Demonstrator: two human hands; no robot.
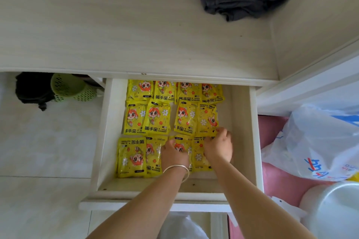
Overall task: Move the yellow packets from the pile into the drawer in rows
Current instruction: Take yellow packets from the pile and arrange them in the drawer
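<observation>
Both hands are reaching into the drawer (254,132), the left hand (173,154) and right hand (219,146) seemingly pressing flat, fingers hidden, squaring the nearest row of yellow packets (155,118).

Bare drawer (240,122) floor right of packets (155,120).

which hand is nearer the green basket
Left. The left hand rests on the front-row packets in the drawer, on the side toward the green basket; the right hand is farther right.
</observation>
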